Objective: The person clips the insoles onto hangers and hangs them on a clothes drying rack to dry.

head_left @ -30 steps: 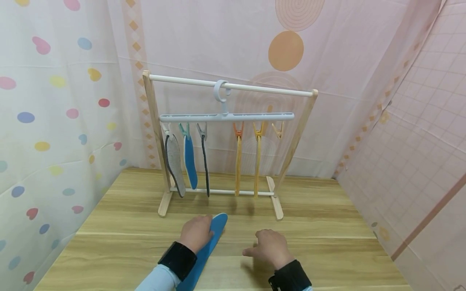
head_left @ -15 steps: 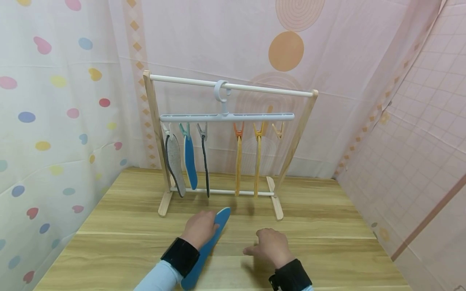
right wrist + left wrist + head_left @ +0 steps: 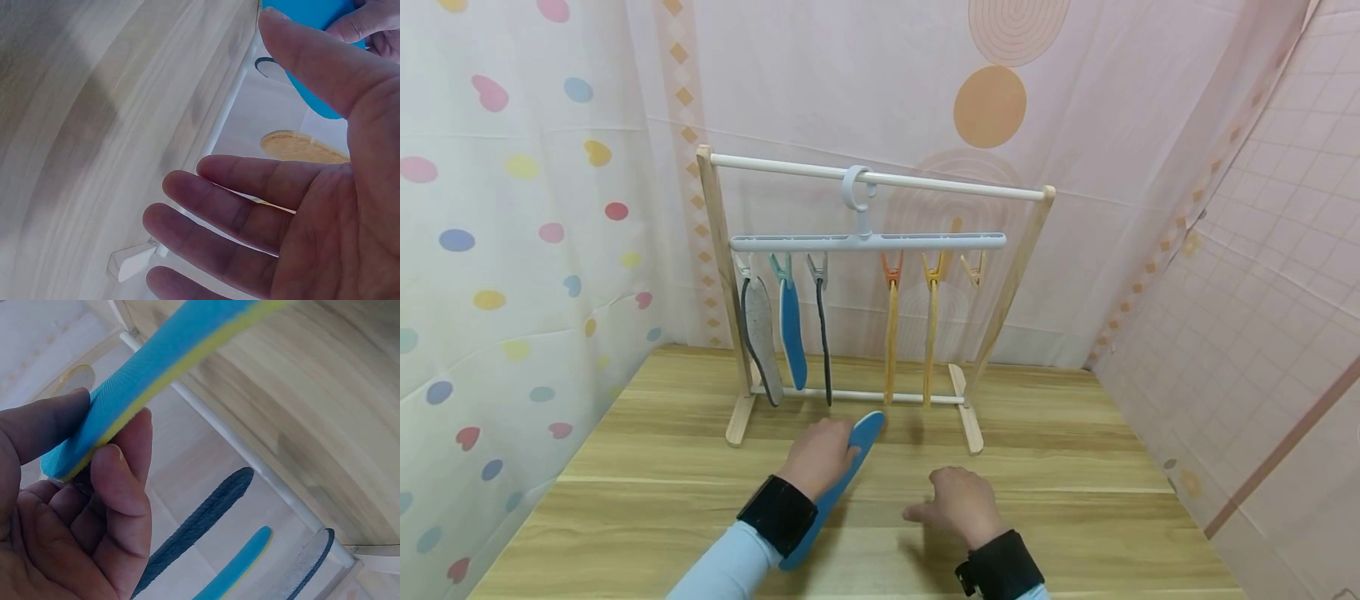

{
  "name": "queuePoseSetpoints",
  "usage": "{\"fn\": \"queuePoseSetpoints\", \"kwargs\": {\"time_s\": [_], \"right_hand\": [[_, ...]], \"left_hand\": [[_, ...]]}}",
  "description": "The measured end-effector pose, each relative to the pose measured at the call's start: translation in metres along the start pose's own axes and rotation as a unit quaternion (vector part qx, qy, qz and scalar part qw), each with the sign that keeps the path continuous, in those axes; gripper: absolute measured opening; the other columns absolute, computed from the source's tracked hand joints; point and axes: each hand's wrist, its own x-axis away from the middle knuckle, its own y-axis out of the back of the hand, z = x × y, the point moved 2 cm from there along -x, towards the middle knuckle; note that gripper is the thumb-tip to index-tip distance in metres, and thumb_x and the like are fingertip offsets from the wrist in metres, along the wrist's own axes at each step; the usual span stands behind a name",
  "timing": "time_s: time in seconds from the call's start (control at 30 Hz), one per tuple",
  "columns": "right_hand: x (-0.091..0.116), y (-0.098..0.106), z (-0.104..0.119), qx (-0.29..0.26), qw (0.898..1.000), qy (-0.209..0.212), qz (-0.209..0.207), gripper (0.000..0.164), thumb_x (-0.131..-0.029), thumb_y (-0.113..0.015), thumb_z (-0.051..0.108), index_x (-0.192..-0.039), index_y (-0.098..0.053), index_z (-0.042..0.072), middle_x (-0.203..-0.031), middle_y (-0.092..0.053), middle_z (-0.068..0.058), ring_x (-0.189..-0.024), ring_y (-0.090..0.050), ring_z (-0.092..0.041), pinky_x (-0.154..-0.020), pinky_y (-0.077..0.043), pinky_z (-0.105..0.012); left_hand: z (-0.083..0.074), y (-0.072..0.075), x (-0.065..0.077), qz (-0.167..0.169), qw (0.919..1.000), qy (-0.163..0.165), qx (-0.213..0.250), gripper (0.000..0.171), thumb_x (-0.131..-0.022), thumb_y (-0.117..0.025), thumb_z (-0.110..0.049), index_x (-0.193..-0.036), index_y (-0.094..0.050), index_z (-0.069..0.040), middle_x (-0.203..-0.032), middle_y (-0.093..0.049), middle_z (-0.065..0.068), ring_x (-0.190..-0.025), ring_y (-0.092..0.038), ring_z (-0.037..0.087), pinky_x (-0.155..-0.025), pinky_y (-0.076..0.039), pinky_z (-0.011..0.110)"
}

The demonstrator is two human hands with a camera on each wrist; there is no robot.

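A: Left hand [image 3: 820,454]?
B: Grip is closed round a blue insole [image 3: 838,487]. The left wrist view shows thumb on the blue top, fingers [image 3: 122,487] curled under the yellow edge.

A: Where's that insole sitting?
B: Held above the counter [image 3: 1075,517], toe end pointing up toward the rack, heel end back beside the left forearm. It's just in front of the wooden drying rack [image 3: 718,283]. Can't tell whether the heel touches the counter.

A: Right hand [image 3: 958,504]?
B: Grip is relaxed, holding nothing. Fingers loosely spread over the counter, a bit to the right of the insole. The right wrist view shows an empty palm, fingers [image 3: 250,181] slightly bent.

A: What's on the rack?
B: A grey clip hanger [image 3: 868,242] hooked over the white top rail [image 3: 925,179]. From its left: a grey insole [image 3: 760,329], a blue insole on the hanger [image 3: 792,333], a dark insole [image 3: 823,342] seen edge-on. Then two orange insoles [image 3: 891,342], each in its own clip. The rightmost clip [image 3: 973,268] has nothing in it.

A: Surroundings?
B: Pink patterned cloth [image 3: 865,75] behind and on the right, dotted cloth [image 3: 512,250] on the left.
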Motion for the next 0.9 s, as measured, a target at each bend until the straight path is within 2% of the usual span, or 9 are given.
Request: {"fn": "queuePoseSetpoints", "kwargs": {"time_s": [0.37,0.67,0.9], "right_hand": [[0.0,0.004,0.0,0.006,1.0,-0.006,0.006,0.066,-0.076,-0.081,0.051,-0.113,-0.069,-0.003,-0.103,-0.071,-0.017,-0.089,-0.068,-0.036,-0.069,-0.055,-0.049],[0.0,0.004,0.0,0.012,1.0,-0.009,0.003,0.065,-0.076,-0.081,0.051,-0.111,-0.07,-0.003,-0.101,-0.071,-0.016,-0.087,-0.068,-0.035,-0.067,-0.055,-0.048],[0.001,0.004,0.0,0.014,1.0,-0.015,-0.002,0.065,-0.075,-0.081,0.051,-0.11,-0.071,-0.002,-0.101,-0.071,-0.016,-0.087,-0.068,-0.035,-0.068,-0.054,-0.049]], "left_hand": [[-0.008,0.007,-0.004,-0.012,0.9999,-0.012,0.0,0.013,-0.09,-0.073,-0.01,-0.096,-0.065,-0.003,-0.072,-0.06,0.003,-0.061,-0.052,0.013,-0.056,-0.047,0.033],[-0.016,0.012,-0.007,-0.019,0.9996,-0.022,0.002,0.009,-0.091,-0.071,-0.011,-0.091,-0.064,-0.006,-0.067,-0.054,-0.001,-0.058,-0.05,0.012,-0.054,-0.044,0.029],[-0.022,0.016,-0.01,-0.019,0.9996,-0.022,0.006,0.01,-0.093,-0.069,-0.012,-0.096,-0.065,-0.003,-0.067,-0.054,-0.001,-0.056,-0.051,0.012,-0.052,-0.045,0.028]]}}
